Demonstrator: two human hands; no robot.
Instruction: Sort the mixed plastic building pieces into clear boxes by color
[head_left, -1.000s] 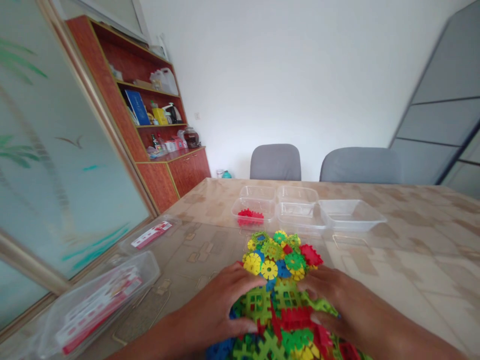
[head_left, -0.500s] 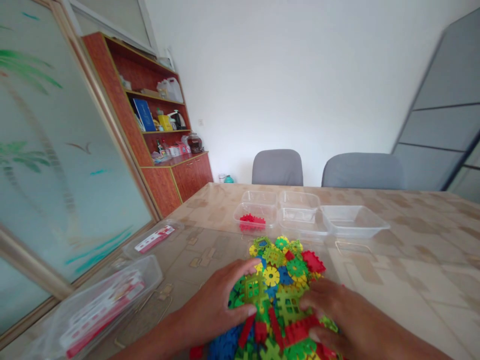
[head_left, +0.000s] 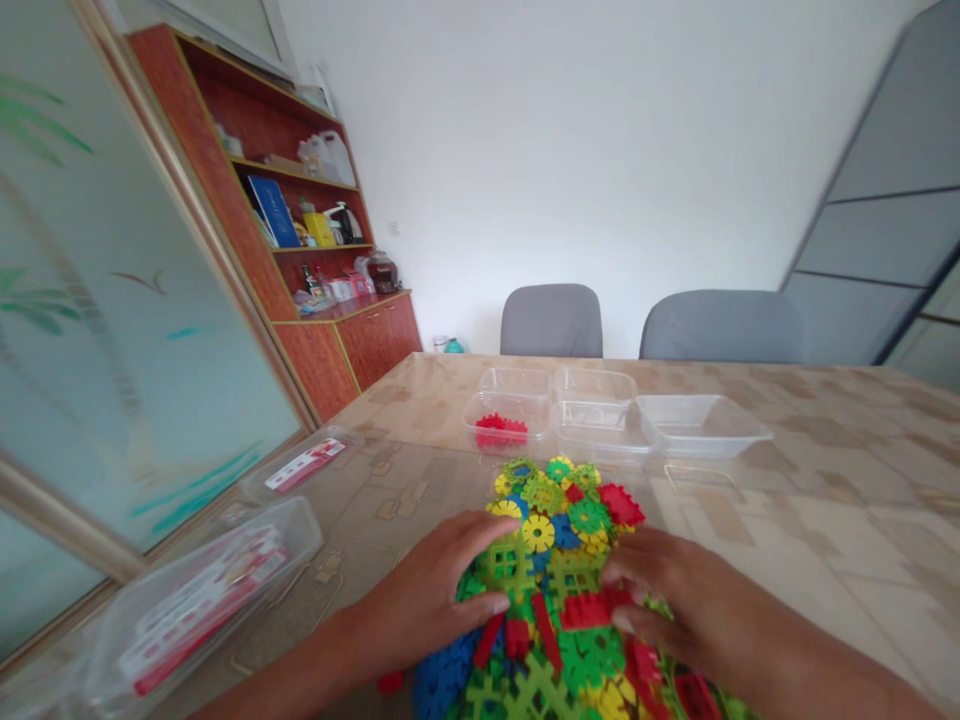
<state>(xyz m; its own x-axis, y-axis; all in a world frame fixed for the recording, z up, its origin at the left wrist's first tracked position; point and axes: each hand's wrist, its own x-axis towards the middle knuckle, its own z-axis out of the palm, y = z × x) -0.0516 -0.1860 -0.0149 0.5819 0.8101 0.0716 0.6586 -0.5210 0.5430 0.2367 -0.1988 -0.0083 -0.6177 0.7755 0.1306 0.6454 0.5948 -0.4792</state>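
Observation:
A heap of colourful plastic interlocking pieces (head_left: 559, 560), green, yellow, red and blue, lies on the patterned table (head_left: 787, 520) in front of me. My left hand (head_left: 427, 600) rests on the heap's left side, fingers curved over green pieces. On the right side my right hand (head_left: 667, 595) has its fingers curled onto a red piece (head_left: 589, 608). Beyond the heap, a clear container (head_left: 506, 415) holds a few red pieces (head_left: 500, 428).
Three more clear containers (head_left: 600, 420) stand beside it, the widest (head_left: 701, 425) at the right. A clear box with red-and-white contents (head_left: 202, 590) and its lid (head_left: 300, 465) lie at the left. Two grey chairs (head_left: 551, 320) face me. A wooden shelf unit (head_left: 300, 230) stands by the glass panel.
Both hands have shifted slightly over the heap, nudging pieces about. The right fingers have come onto a red piece. The camera has swayed a little.

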